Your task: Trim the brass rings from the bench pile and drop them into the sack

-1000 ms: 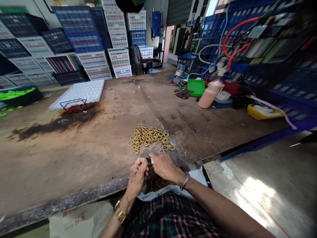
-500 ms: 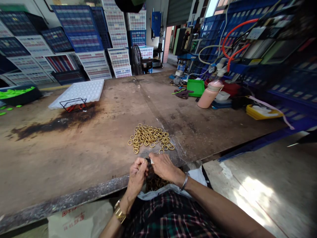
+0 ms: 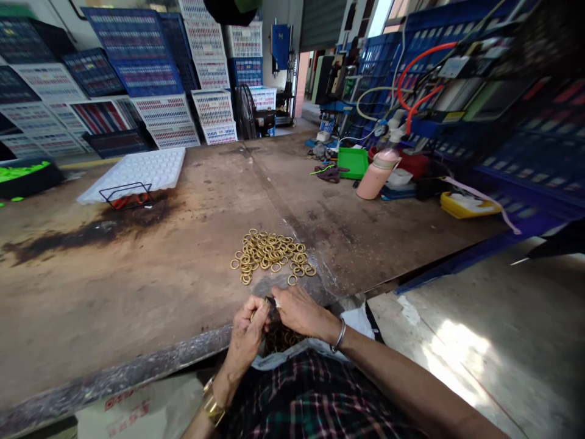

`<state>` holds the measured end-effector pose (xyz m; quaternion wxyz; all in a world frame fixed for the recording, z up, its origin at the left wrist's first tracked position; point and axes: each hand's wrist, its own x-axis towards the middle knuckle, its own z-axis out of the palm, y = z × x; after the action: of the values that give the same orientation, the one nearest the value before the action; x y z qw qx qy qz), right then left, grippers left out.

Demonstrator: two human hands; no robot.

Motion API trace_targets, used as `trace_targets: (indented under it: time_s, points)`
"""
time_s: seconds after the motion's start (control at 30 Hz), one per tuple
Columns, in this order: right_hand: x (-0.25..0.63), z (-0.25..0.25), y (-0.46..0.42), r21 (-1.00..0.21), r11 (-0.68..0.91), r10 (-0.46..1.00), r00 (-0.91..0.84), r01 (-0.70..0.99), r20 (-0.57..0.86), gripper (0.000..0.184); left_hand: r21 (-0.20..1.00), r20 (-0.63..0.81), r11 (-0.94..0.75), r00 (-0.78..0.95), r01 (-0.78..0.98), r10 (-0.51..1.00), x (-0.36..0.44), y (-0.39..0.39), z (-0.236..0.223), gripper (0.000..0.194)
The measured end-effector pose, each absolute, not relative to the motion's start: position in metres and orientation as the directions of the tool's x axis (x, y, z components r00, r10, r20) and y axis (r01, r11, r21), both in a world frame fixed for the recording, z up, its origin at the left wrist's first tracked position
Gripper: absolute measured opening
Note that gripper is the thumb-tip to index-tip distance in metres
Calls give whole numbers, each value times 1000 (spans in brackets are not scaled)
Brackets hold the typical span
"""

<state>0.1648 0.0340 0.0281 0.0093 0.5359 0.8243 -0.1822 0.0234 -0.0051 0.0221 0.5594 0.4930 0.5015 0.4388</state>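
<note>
Left hand [image 3: 245, 330] slightly lower, round gold ring [image 3: 253, 315] in pinch; right hand [image 3: 299, 311] around dark-and-white piece [image 3: 276, 302].

- Pile of rings [image 3: 269, 253] right ahead of both hands, blocks low straight path; a pass over the top is open.
- Left of pile: wide flat table [image 3: 196, 244], room to slide through, up to wire rack [image 3: 125, 194] and white tray [image 3: 141, 167].
- Right of pile: bare strip, narrows toward the slanting table edge.
- Far right crowded: pink bottle [image 3: 373, 182] upright, green tray [image 3: 353, 163] just beside, yellow tray [image 3: 470, 207] near edge, red hose [image 3: 404, 76] looping above.
- Middle lane past pile runs to fan [image 3: 247, 113] and stacked crates [image 3: 212, 116].
- Left hand [image 3: 249, 326] and right hand [image 3: 301, 311]: tight gap between.
</note>
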Motion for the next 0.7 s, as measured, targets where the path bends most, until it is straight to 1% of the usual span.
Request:
trace_targets:
  time_s: [0.07, 0.1, 0.17, 0.23, 0.3, 0.4, 0.47, 0.53, 0.63, 0.7]
  points:
    - [171, 25, 35, -255, 327, 897, -384, 910, -219, 24, 988, -142, 151, 186, -36, 972, 25, -11, 29, 30]
    - [176, 22, 35, -239, 309, 907, -360, 921, -216, 25, 982, -146, 169, 227, -82, 963, 26, -13, 31, 30]
    - [186, 17, 37, -227, 279, 928, -323, 933, -184, 25, 946, -151, 219, 274, -240, 950, 28, -13, 35, 28]
    - [195, 11, 40, -240, 268, 947, -301, 933, -113, 26, 860, -189, 290, 267, -419, 945, 29, -8, 36, 28]
    - [202, 5, 43, -256, 265, 957, -286, 930, -47, 30, 761, -266, 363, 252, -538, 930, 29, -1, 33, 28]
    - [205, 0, 47, -244, 262, 961, -275, 934, -20, 35, 670, -357, 422, 232, -612, 905, 25, 6, 26, 28]
    - [204, -1, 48, -218, 248, 964, -262, 944, -39, 34, 642, -375, 424, 221, -639, 901, 22, 8, 19, 23]
    - [202, -1, 50, -206, 224, 969, -241, 952, -60, 30, 610, -379, 428, 228, -667, 897, 20, 8, 13, 19]
    - [201, -4, 51, -237, 206, 973, -224, 949, -50, 21, 519, -415, 459, 257, -721, 873, 18, 7, 6, 26]
    - [203, -11, 52, -272, 213, 974, -225, 938, -12, 19, 444, -463, 486, 271, -753, 844, 19, 6, 3, 26]
